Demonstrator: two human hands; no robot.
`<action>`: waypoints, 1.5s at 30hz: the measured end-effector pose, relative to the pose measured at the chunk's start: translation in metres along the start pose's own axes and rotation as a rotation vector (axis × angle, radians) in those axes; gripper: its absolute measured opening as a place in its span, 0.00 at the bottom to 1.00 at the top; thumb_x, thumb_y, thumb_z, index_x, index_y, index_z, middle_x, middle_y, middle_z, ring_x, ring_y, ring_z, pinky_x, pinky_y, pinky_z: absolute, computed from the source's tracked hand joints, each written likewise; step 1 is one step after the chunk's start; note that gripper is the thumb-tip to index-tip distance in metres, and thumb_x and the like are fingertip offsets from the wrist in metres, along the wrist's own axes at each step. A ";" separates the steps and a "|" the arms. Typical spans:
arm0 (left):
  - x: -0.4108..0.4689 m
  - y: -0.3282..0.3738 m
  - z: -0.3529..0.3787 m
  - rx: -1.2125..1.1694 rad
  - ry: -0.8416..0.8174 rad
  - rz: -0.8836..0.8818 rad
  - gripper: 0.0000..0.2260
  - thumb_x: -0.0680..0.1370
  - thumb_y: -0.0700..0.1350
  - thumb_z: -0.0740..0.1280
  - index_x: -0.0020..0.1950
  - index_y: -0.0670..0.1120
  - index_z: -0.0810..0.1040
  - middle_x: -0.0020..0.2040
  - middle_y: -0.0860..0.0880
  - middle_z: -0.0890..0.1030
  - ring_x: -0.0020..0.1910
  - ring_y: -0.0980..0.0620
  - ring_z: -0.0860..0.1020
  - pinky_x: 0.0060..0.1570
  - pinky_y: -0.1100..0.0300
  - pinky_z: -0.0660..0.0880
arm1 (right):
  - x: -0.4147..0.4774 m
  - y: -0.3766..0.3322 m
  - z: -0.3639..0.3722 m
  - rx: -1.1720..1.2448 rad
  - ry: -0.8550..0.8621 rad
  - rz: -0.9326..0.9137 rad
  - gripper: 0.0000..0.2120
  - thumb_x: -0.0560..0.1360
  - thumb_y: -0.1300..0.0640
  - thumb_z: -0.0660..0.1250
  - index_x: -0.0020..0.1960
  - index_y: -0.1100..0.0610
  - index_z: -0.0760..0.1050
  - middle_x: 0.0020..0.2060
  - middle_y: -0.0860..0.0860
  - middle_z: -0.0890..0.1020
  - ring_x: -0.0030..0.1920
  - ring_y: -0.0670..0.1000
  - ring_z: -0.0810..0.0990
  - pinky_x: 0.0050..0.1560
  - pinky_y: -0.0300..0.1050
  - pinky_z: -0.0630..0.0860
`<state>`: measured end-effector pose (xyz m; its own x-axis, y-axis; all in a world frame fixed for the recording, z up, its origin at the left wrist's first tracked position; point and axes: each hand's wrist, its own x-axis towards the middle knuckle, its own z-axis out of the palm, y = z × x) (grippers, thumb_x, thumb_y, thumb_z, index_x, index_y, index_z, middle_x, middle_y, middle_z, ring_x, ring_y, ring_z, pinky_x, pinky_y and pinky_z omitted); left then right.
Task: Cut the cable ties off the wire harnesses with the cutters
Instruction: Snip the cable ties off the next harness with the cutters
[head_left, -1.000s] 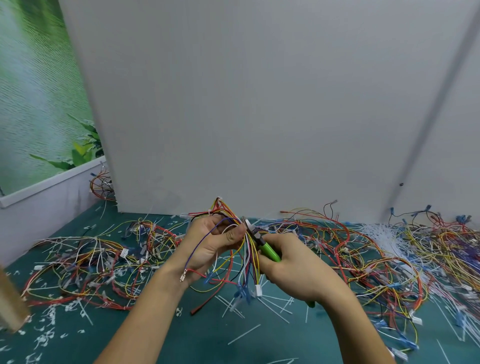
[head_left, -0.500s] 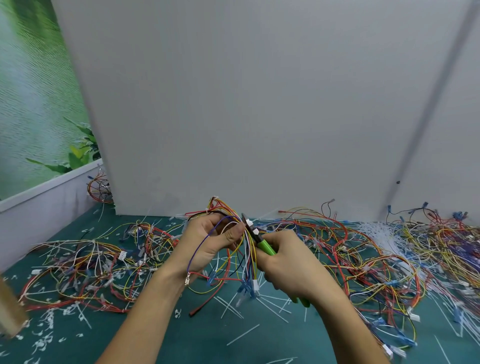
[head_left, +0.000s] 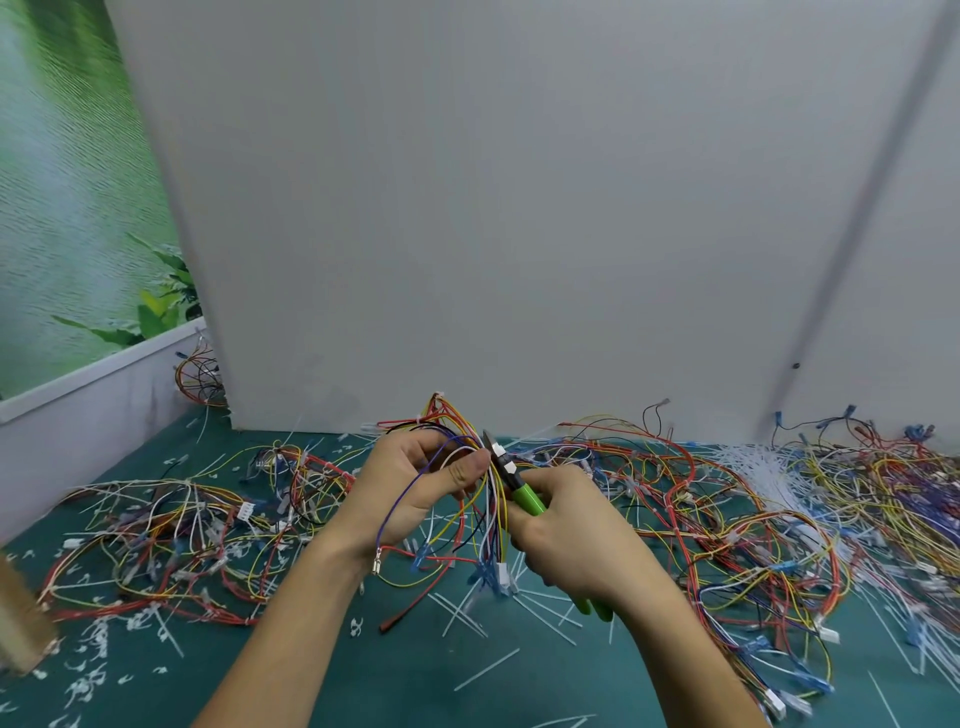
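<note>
The left hand (head_left: 415, 493) pinches a multicoloured bundle of thin harness wires (head_left: 457, 415) between thumb and curled fingers, raised above the table. The right hand (head_left: 571, 535) grips green-handled metal cutters (head_left: 527, 499), their tip at the bundle just beside the left thumb. White cut tie strips (head_left: 485, 670) lie on the teal mat (head_left: 363, 670) below.

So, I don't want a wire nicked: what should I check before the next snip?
1. Left hand grips the multicoloured wire harness: ok.
2. Right hand holds the green-handled cutters: ok.
3. Cutter tip reaches the harness, beside the left thumb: ok.
4. Blades on a cable tie alone, no wire between them: cannot tell.
5. Thumb clear of the blades: cannot tell; it sits very close.
</note>
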<state>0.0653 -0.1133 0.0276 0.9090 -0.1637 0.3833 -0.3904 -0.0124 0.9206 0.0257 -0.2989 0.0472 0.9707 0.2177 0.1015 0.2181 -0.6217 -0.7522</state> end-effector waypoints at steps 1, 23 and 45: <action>0.000 0.000 0.000 0.013 0.010 0.002 0.06 0.70 0.51 0.77 0.40 0.49 0.86 0.35 0.46 0.83 0.35 0.51 0.79 0.39 0.59 0.79 | 0.000 0.000 0.000 0.010 -0.004 -0.002 0.14 0.80 0.49 0.66 0.43 0.58 0.78 0.32 0.58 0.76 0.33 0.56 0.71 0.40 0.63 0.81; -0.002 0.003 0.003 0.009 0.010 -0.015 0.03 0.70 0.49 0.76 0.39 0.51 0.87 0.35 0.49 0.84 0.33 0.53 0.81 0.39 0.61 0.79 | 0.002 0.003 0.001 0.004 0.029 0.029 0.17 0.80 0.48 0.66 0.43 0.63 0.76 0.34 0.64 0.77 0.32 0.54 0.68 0.37 0.61 0.79; -0.004 0.003 -0.005 0.081 -0.074 0.045 0.04 0.72 0.50 0.76 0.42 0.51 0.86 0.36 0.52 0.84 0.36 0.57 0.80 0.40 0.65 0.76 | 0.008 0.014 0.007 -0.008 -0.013 0.007 0.16 0.81 0.47 0.65 0.42 0.58 0.74 0.28 0.52 0.72 0.30 0.52 0.66 0.33 0.48 0.68</action>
<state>0.0612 -0.1081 0.0288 0.8781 -0.2387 0.4146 -0.4438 -0.0827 0.8923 0.0357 -0.3010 0.0328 0.9709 0.2228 0.0875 0.2118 -0.6296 -0.7475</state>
